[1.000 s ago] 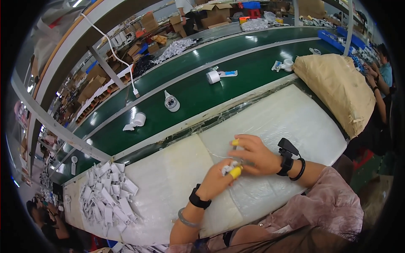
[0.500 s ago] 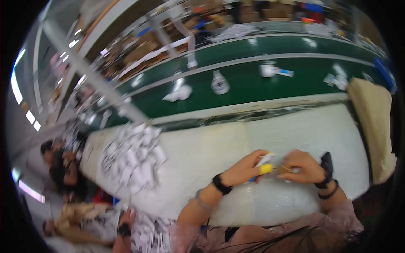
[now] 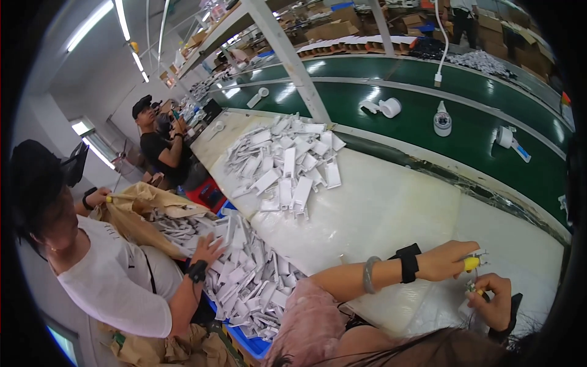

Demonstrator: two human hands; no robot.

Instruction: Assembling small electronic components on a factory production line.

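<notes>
My left hand (image 3: 448,260), with yellow wrap on its thumb and a black band at the wrist, is closed on a small white plastic part (image 3: 482,257) that pokes out past the fingertips. Just below and to the right, my right hand (image 3: 496,302) is closed in a pinch around something small, partly metallic-looking, too small to name. The two hands nearly meet above the plastic-covered table (image 3: 379,226). Up and to the left on that table lies a heap of white plastic pieces (image 3: 299,159).
A blue bin (image 3: 254,347) full of white pieces stands left of my arm. Beside it, a co-worker (image 3: 128,287) holds a brown sack (image 3: 131,211); another person (image 3: 162,147) is farther back. A green conveyor (image 3: 422,104) carries white handheld devices (image 3: 442,120). A metal post (image 3: 293,67) rises at the table's far edge.
The view has swung left, bringing the co-worker, the bin and the heap further in. My hands now appear lower right, still close together and closed.
</notes>
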